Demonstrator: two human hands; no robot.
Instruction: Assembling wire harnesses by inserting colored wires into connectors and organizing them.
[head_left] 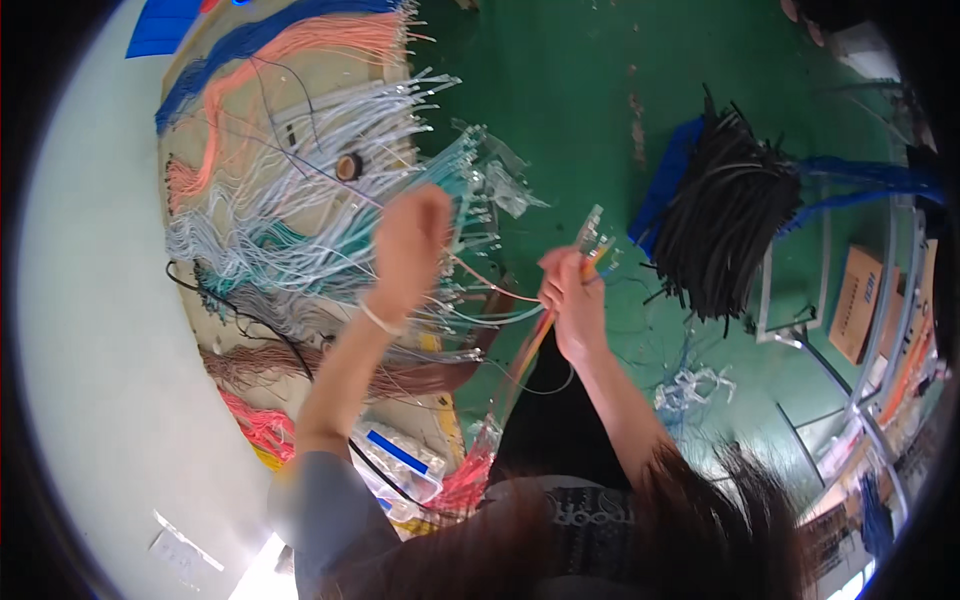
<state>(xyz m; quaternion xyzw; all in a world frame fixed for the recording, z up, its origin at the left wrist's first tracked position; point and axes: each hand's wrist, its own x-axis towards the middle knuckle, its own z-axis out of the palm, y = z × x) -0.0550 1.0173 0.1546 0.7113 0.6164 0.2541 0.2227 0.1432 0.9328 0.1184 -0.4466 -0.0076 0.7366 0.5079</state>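
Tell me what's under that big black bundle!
Blue material pokes out past the left side of the black bundle, seemingly beneath it. The bundle covers everything under its middle, so that part can't be seen.

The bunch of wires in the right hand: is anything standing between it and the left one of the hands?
Nothing solid shows between the left hand and the bunch of wires in the right hand. Only thin strands, including a pinkish wire, cross the lower part of that gap.
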